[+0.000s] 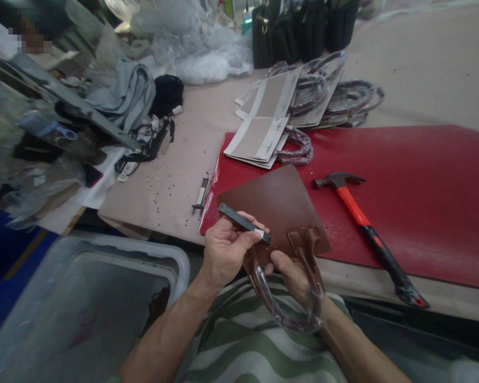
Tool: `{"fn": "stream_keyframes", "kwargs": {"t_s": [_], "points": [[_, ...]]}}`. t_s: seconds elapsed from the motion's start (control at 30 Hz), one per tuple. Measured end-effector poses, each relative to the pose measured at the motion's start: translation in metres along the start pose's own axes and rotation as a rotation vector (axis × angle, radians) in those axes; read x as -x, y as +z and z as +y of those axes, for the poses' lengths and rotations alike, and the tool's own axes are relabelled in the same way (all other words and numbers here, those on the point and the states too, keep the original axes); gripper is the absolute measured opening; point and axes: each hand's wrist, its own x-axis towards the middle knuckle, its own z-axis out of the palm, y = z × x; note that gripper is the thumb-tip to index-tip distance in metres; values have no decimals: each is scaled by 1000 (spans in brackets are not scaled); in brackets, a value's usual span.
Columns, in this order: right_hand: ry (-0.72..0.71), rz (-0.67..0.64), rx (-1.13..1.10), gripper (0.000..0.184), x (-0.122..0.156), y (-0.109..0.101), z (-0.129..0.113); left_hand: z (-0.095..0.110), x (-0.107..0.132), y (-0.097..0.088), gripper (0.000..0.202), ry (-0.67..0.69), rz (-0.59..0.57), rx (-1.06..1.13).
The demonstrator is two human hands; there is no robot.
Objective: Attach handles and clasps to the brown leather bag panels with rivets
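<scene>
My left hand (225, 252) is closed around a dark metal leather punch (239, 218), a square bar with a small white patch near its lower end. The punch tilts, its tip close to a brown leather bag panel (273, 197) that lies over the red mat's front edge. My right hand (293, 274) grips the panel's near edge, thumb on top, between the legs of a brown bag handle (275, 308) wrapped in clear plastic. The handle hangs over my lap. To the right, a claw hammer (357, 213) with an orange and black grip rests on the red mat.
Behind the panel lie stacked bag panels (259, 133) with wrapped handles on the red mat (415, 191). Black bags (303, 32) stand at the back. Thin metal tools (200, 197) lie left of the mat. A translucent plastic bin (179, 266) sits at lower left.
</scene>
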Motion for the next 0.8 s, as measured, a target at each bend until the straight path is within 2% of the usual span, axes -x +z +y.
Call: {"fn": "stream_keyframes", "kwargs": {"t_s": [0.47, 0.8], "points": [[-61, -7, -14, 34, -1, -6, 16, -5, 1, 2, 26, -33, 6, 16], [-64, -4, -26, 41, -1, -2, 10, 0, 2, 6, 19, 10, 9, -35]]}}
